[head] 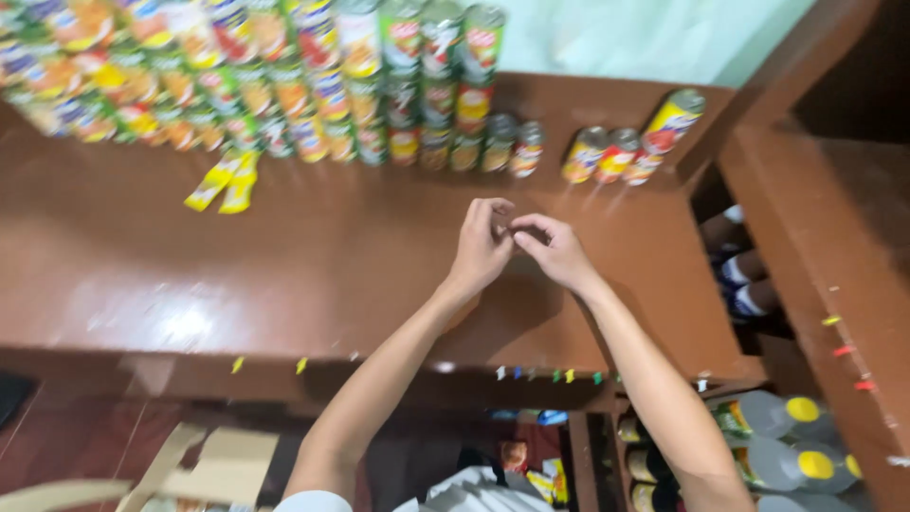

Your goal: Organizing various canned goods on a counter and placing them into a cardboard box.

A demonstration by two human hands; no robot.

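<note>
Over the middle of the brown desk [284,275], seen from the head camera, the left hand [482,248] and the right hand [555,249] meet, fingertips touching; the fingers [498,210] of the left hand curl in toward the thumb, and those of the right hand pinch together at the same spot; whether anything small is held between them cannot be told, as the spot is blurred and tiny.

Beyond the fingers, along the back of the desk, stands a long stack of tall cans [284,76] with green, red and yellow labels, piled several rows high; just to the right of that stack and still beyond the fingers sit three more cans [621,152] in a short group near the wooden upright [758,95].

Left of the fingers and well apart from them, two yellow sachets [226,180] lie flat on the desk in front of the cans.

Below the fingers, along the desk's front edge, small coloured tags [559,375] hang in a row; lower right, under the desk, lie clear bottles with yellow caps [801,410]; lower left lies a piece of brown cardboard [218,465].
</note>
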